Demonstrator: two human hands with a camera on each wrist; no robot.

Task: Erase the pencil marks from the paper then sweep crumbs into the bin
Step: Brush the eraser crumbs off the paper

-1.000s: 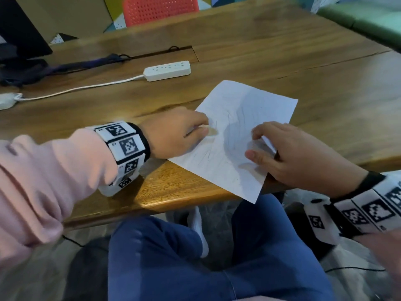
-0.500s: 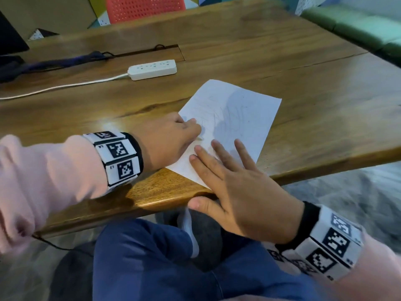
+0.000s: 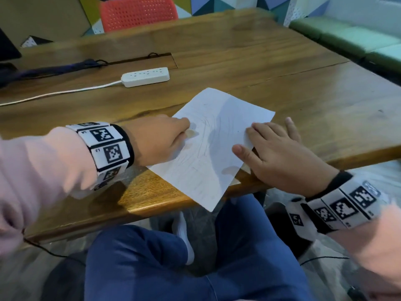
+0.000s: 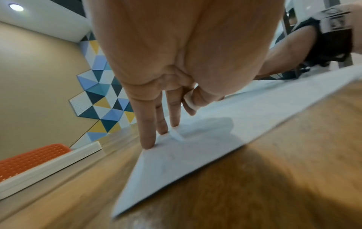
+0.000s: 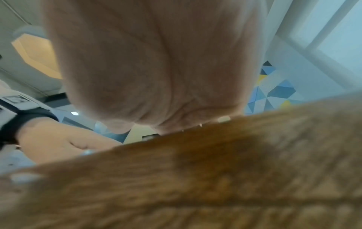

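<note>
A white sheet of paper (image 3: 217, 153) with faint pencil lines lies slanted on the wooden table (image 3: 303, 101), its near corner hanging over the front edge. My left hand (image 3: 184, 131) rests on the sheet's left edge. In the left wrist view three straight fingers (image 4: 149, 139) press the paper (image 4: 215, 147), while thumb and forefinger pinch a small pale eraser (image 4: 188, 100), mostly hidden. My right hand (image 3: 267, 144) lies flat across the sheet's right edge, thumb on the paper and fingers reaching onto the wood. The right wrist view is blurred, showing only palm and table.
A white power strip (image 3: 145, 76) with its cord lies behind the paper. Dark cables (image 3: 54, 68) run along the far left. A red chair (image 3: 138, 13) stands beyond the table and a green bench (image 3: 347, 38) to the right. My knees are under the front edge (image 3: 152, 205).
My right hand has slid from the sheet's near corner to its right edge, still flat. The left hand has stayed at the left edge.
</note>
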